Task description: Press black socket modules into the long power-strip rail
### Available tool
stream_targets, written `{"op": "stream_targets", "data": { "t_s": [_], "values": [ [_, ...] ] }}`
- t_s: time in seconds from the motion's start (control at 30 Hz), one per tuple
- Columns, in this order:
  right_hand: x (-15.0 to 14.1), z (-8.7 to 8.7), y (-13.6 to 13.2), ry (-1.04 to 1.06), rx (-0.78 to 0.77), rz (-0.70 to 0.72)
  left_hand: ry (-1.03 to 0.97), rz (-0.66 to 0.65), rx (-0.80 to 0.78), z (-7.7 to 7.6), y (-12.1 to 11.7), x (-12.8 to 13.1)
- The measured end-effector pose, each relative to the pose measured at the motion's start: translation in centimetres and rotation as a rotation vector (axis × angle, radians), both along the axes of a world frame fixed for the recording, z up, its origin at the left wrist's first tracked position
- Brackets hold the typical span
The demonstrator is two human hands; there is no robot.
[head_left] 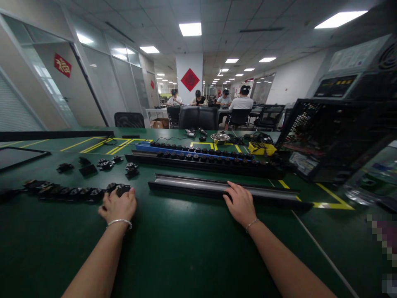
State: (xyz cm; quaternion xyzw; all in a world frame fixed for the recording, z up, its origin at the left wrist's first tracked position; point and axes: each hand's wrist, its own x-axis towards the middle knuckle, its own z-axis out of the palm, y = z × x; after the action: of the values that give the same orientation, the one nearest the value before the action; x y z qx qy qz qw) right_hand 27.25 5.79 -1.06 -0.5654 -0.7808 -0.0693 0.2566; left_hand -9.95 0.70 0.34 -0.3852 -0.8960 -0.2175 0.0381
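My left hand [119, 205] curls its fingers around a small black part [123, 189] at the right end of a row of similar black parts [74, 192] on the green table. My right hand [240, 202] rests on a long black channel rail [192, 185] with a grey inner face, its fingers stretched over the near edge and the thumb apart. Behind that rail lies another black rail [173, 161] with a line of small black parts along it. Several loose black parts [105, 164] are scattered beyond the row at the left.
A blue rail [145, 147] with black parts lies farther back. A metal bowl [220, 137] and a yellow tray [262, 149] stand behind it. An open computer case [338, 132] and a clear plastic bottle [372, 182] stand at right. A dark flat panel [21, 158] lies at left. Several people sit in the background.
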Motion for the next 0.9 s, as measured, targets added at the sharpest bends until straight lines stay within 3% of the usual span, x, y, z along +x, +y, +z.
{"op": "stream_targets", "data": {
  "t_s": [0.1, 0.2, 0.33, 0.43, 0.57, 0.7, 0.9],
  "values": [
    [1.0, 0.4, 0.4, 0.000, -0.015, 0.052, 0.084, 0.017, 0.047, 0.0, 0.5, -0.5],
    [3.7, 1.5, 2.1, 0.030, -0.014, 0.033, 0.286, -0.149, 0.133, 1.1, 2.8, 0.1],
    [10.1, 3.2, 6.0, 0.049, -0.006, -0.307, 0.385, -0.474, 0.062, 3.3, 9.1, 0.3],
    [14.9, 3.4, 8.9, -0.021, -0.103, -0.549, 0.377, -0.520, -0.118, 4.0, 14.3, -0.5],
    [19.0, 2.5, 11.5, -0.176, -0.245, -0.550, 0.367, -0.522, -0.225, 3.2, 19.0, -1.7],
    [20.3, 2.4, 13.2, -0.201, -0.294, -0.534, 0.381, -0.514, -0.315, 2.2, 21.0, -3.0],
    [20.5, 2.9, 13.8, -0.214, -0.328, -0.594, 0.482, -0.560, -0.391, 2.4, 21.3, -5.1]
  ]
}}
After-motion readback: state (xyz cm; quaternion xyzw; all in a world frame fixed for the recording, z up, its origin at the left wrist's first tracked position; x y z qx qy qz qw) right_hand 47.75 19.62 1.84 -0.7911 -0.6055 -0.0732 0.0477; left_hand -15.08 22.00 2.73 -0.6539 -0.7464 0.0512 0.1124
